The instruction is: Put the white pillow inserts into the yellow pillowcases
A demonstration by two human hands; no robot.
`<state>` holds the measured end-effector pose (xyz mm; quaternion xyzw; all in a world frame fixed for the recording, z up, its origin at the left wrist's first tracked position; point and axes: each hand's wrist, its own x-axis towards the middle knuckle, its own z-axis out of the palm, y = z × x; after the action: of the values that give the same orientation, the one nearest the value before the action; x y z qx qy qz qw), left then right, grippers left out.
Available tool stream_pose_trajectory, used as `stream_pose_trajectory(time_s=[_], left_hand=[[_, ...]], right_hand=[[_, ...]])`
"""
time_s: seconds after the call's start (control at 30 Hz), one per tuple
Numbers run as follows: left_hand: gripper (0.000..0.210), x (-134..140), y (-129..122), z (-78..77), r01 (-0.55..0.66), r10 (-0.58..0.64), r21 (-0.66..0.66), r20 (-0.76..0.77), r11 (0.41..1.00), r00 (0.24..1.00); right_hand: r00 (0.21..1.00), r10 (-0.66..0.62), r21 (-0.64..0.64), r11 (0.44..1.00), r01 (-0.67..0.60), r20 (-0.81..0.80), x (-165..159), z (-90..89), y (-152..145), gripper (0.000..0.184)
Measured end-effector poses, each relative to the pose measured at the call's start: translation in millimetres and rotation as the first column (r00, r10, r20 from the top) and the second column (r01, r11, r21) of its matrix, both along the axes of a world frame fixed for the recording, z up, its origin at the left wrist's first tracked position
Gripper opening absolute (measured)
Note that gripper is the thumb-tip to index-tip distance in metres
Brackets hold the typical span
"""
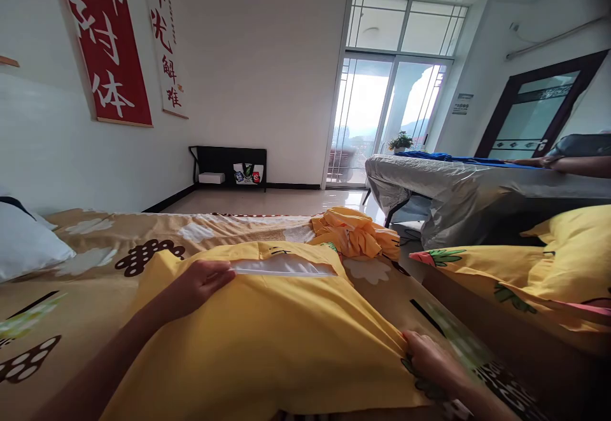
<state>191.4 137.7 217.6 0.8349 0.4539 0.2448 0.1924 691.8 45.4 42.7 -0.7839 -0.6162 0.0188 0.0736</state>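
Note:
A yellow pillowcase [267, 332] lies in front of me on the bed, puffed out around a white pillow [286, 264]. The pillow shows as a narrow strip through the zippered opening near the far edge. My left hand [210, 279] pinches the fabric at the left end of that opening. Lower down on the right, my right hand [427, 354] has its fingers closed on the pillowcase's right side edge. A crumpled yellow-orange cloth [356, 231] rests just beyond the pillowcase.
The bed has a brown patterned sheet [95, 319]. A white pillow [28, 243] sits at the left, and a yellow carrot-print pillow [563, 268] at the right. Past it stands a plastic-covered table [429, 182] with blue cloth; another person's arm [582, 165] reaches over it.

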Motion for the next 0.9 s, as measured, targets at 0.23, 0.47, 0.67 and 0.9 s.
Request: stream_pose_trajectory(time_s=[0.23,0.47,0.67,0.9], left_hand=[[0.046,-5,14,-60.8,-0.142,0.121,-0.238,-0.098,0.961,0.988],[0.049,-19,-1,-39.8,-0.094,0.091,-0.029,-0.087,0.995,0.992],[0.046,-39,-9,-41.1,-0.107,0.1,-0.028,-0.191,0.994,0.977],[0.057,-34,-10,-78.9,-0.203,0.157,-0.208,-0.215,0.957,0.964]], right_hand=[[0.988,0.007,-0.161,0.987,0.018,0.153,0,-25.3,-13,0.043],[0.941,0.33,0.234,0.911,-0.339,0.076,-28,52.8,29,0.044],[0.711,0.703,0.402,0.662,-0.633,-0.038,-107,96.8,75,0.033],[0.698,0.704,0.349,0.693,-0.631,-0.135,-125,48.0,107,0.047]])
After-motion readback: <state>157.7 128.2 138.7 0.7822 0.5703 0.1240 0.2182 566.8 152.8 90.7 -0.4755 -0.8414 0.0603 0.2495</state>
